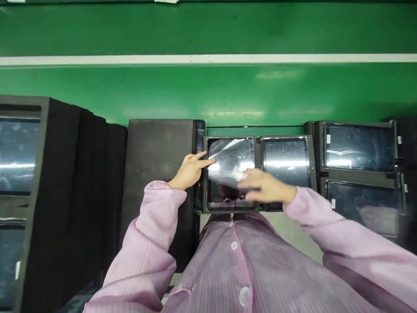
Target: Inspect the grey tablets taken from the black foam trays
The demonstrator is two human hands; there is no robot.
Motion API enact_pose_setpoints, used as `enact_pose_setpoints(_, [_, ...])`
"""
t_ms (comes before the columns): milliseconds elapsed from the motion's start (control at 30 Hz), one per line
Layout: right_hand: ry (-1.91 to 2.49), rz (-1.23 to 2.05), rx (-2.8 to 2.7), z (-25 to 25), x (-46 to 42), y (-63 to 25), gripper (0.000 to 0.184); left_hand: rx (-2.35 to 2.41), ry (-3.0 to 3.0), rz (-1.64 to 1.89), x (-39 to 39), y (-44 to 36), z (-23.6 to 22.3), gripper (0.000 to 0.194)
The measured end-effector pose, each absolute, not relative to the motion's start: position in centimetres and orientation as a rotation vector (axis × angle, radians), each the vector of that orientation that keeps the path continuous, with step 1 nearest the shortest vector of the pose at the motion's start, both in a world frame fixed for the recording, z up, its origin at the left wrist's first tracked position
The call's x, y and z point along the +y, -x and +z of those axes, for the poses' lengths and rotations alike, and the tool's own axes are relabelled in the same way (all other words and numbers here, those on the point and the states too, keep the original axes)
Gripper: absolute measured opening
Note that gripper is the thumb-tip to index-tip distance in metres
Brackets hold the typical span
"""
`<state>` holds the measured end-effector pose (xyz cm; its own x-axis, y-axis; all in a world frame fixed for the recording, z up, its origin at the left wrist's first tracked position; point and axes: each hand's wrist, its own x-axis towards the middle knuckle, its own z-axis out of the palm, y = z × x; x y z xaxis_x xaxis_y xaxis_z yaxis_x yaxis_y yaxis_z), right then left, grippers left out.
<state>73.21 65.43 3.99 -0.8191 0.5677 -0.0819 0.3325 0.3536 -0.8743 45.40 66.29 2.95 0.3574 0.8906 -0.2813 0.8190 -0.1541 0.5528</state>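
A dark glass screen panel in a black frame lies right in front of me at the near edge of the green belt. A clear protective film lies over its upper part, partly lifted and glossy. My left hand rests at the panel's left edge, with its index finger and thumb stretched out onto the film's corner. My right hand is over the panel's right side, motion-blurred, with its fingers pointing left at the film; whether they pinch it is unclear.
A second framed screen sits just right of the first. More screens in black trays stand at the right, and stacked black foam trays with screens stand at the left. The green conveyor belt with a white stripe runs behind.
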Motion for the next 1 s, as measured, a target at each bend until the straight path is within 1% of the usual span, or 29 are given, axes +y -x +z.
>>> enact_pose_setpoints(33, [0.729,1.362,-2.585,4.0,63.7,-73.5,0.032,1.489,-2.032,0.131,66.3,-45.6,3.2,0.054])
enact_pose_setpoints(100, [0.651,1.214,-2.850,4.0,60.8,-73.8,0.047,1.528,-2.137,0.134,66.3,-46.8,3.8,0.046])
enact_pose_setpoints(167, [0.637,1.137,-2.944,3.7,59.0,-73.8,0.053,1.572,-2.242,0.156,66.4,-48.8,3.9,0.036])
enact_pose_setpoints(200, [0.627,1.118,-2.949,3.5,58.6,-73.8,0.053,1.611,-2.276,0.164,66.5,-50.0,3.9,0.035])
enact_pose_setpoints(233, [0.614,1.099,-2.940,3.4,58.3,-73.8,0.050,1.679,-2.285,0.167,66.6,-51.2,3.7,0.037])
enact_pose_setpoints(333, [0.598,1.009,-2.907,3.4,58.7,-74.1,0.035,2.020,-2.128,0.142,67.5,-54.3,2.7,0.056])
enact_pose_setpoints(400, [0.622,0.957,-2.880,3.9,59.7,-75.0,0.026,2.194,-1.962,0.114,68.3,-55.3,2.2,0.063])
enact_pose_setpoints(467, [0.788,0.877,-2.808,4.4,61.8,-76.6,0.019,2.238,-1.857,0.075,68.8,-55.3,2.0,0.065])
enact_pose_setpoints(533, [1.125,0.731,-2.664,4.6,64.8,-79.0,0.018,2.233,-1.849,0.045,69.0,-54.6,2.1,0.063])
enact_pose_setpoints(633, [1.555,0.520,-2.413,3.8,70.2,-83.3,0.029,2.225,-2.020,0.051,67.8,-53.0,2.5,0.061])
enact_pose_setpoints(733, [1.761,0.449,-2.268,2.2,74.0,-86.4,0.027,2.032,-2.309,-0.002,64.9,-53.2,2.5,0.054])
enact_pose_setpoints(833, [1.754,0.493,-2.257,0.9,75.4,-87.5,0.019,1.437,-2.590,-0.041,60.9,-56.6,2.0,0.044])
enact_pose_setpoints(900, [1.721,0.519,-2.261,0.5,75.7,-87.4,0.019,1.090,-2.656,0.053,58.5,-59.7,1.4,0.041])
enact_pose_setpoints(1000, [1.674,0.516,-2.254,0.6,75.6,-86.9,0.018,1.100,-2.573,0.257,56.6,-63.1,0.5,0.039])
